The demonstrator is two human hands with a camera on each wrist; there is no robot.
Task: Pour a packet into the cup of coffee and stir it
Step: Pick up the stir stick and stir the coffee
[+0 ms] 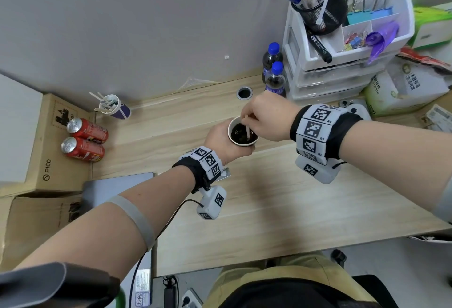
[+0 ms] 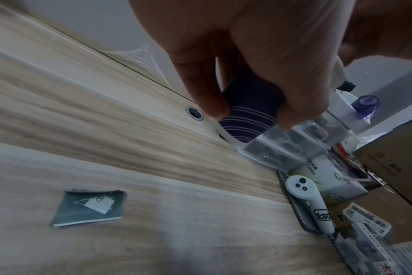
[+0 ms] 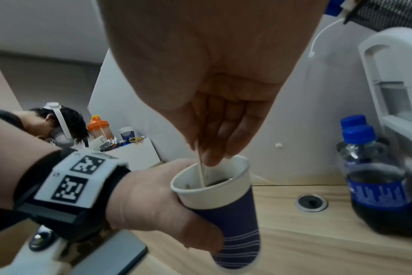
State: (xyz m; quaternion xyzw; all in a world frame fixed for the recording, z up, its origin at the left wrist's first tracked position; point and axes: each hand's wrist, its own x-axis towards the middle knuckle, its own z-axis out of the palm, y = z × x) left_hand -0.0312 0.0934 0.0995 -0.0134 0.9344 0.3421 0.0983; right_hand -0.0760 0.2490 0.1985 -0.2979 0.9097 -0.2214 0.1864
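Stirring the coffee, both my hands engaged.

My left hand (image 1: pixel 223 142) wraps the paper cup (image 3: pixel 226 206) upright above the tabletop (image 1: pixel 269 197); my right hand (image 1: pixel 265 118) pinches the wooden stirrer (image 3: pixel 201 170), near-vertical, tip in the coffee (image 1: pixel 243 133). Rim tight; torn packet (image 2: pixel 89 207) lies nearby.

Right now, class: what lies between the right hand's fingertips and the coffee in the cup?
Only the stirrer, pinched by the right hand, dipping into the cup that the left hand grips; right wrist view.
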